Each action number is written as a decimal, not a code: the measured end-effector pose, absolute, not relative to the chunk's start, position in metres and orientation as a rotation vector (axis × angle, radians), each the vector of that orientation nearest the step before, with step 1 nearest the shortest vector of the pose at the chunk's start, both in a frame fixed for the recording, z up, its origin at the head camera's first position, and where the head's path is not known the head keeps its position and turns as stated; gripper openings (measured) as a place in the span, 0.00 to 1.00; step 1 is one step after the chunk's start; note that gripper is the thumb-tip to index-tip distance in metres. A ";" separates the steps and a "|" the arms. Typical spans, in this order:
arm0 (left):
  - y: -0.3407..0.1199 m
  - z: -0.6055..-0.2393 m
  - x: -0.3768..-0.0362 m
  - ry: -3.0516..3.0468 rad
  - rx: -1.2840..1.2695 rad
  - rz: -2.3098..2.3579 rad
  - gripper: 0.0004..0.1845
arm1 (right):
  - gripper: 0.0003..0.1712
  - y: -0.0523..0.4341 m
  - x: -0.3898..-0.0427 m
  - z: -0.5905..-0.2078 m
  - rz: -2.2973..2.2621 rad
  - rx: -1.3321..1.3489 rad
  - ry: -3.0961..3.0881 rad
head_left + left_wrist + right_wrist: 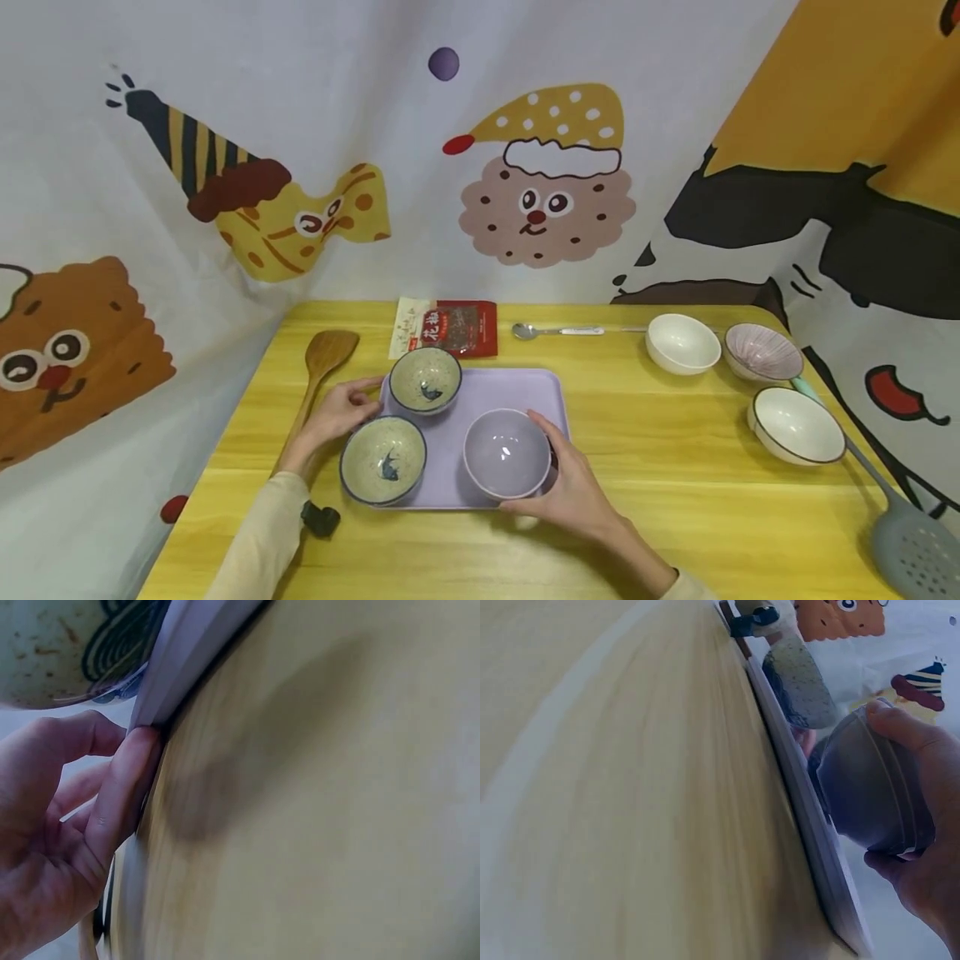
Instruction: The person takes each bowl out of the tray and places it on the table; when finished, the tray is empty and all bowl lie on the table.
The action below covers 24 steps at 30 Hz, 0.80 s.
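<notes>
A lilac tray (480,392) lies on the wooden table. My left hand (342,413) is at its left edge; in the left wrist view the thumb and a finger (135,754) pinch the rim. Two speckled green bowls with blue rims and fish motifs, a far bowl (424,377) and a near bowl (381,458), are on the tray's left side, the near one overhanging the edge. With thumb and fingers spread round its side, my right hand (573,487) grips a plain purple bowl (504,450) at the tray's right. Whether its base touches the tray I cannot tell.
Left of the tray lies a wooden spatula (322,362). Behind it are a red seasoning packet (465,327) and a metal spoon (555,331). At the right stand a white bowl (682,343), a striped bowl (761,350), a dark-rimmed bowl (797,423) and a grey slotted turner (918,550).
</notes>
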<state>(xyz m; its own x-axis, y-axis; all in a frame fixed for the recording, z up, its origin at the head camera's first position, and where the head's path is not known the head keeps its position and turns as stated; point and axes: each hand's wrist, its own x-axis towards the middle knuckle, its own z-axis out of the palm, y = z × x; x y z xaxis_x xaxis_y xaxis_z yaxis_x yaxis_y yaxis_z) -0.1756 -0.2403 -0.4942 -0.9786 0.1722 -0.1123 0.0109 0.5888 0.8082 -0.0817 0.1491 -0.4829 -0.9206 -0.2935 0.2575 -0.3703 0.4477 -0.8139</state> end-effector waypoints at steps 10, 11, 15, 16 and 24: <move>-0.241 -0.493 -0.180 2.646 0.133 1.307 0.28 | 0.71 0.185 -0.078 -0.475 1.549 0.467 -2.551; -0.240 -0.493 -0.181 2.646 0.130 1.304 0.28 | 0.71 0.189 -0.078 -0.474 1.547 0.444 -2.555; -0.239 -0.493 -0.182 2.649 0.133 1.293 0.28 | 0.72 0.204 -0.078 -0.470 1.545 0.355 -2.562; -0.239 -0.493 -0.182 2.653 0.134 1.290 0.28 | 0.72 0.208 -0.078 -0.468 1.544 0.333 -2.563; -0.241 -0.491 -0.179 2.650 0.104 1.282 0.28 | 0.72 0.240 -0.077 -0.463 1.484 0.185 -2.541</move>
